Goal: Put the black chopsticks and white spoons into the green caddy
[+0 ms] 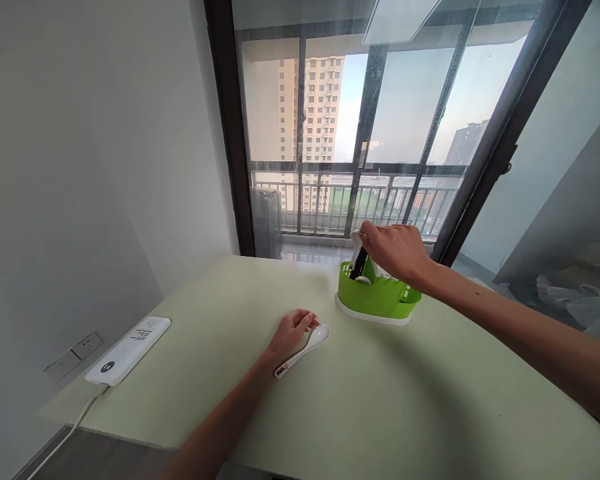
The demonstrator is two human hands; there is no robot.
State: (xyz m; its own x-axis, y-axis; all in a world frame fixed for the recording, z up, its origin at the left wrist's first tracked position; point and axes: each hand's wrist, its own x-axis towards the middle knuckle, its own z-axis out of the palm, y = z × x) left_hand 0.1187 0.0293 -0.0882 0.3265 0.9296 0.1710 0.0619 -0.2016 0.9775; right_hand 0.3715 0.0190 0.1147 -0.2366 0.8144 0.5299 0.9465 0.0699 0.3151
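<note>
A white spoon (303,350) lies on the pale green table, its bowl pointing away and its dark-marked handle end toward me. My left hand (293,331) rests beside it with curled fingers, the fingertips close to the bowl; I cannot tell if they touch it. Farther back stands a green utensil caddy (377,298) with a white base. Over its top, my right hand (395,250) is closed, its grip hidden behind the fingers. A black handle (359,263) and a white utensil (355,241) rise from the caddy just under and beside my right fingertips.
On the left of the table (220,393) lies a white power strip (130,351), its cable (87,408) running off the near edge. A wall with a socket (87,345) borders the left side. Behind the table is a glass sliding door with a dark frame (227,127).
</note>
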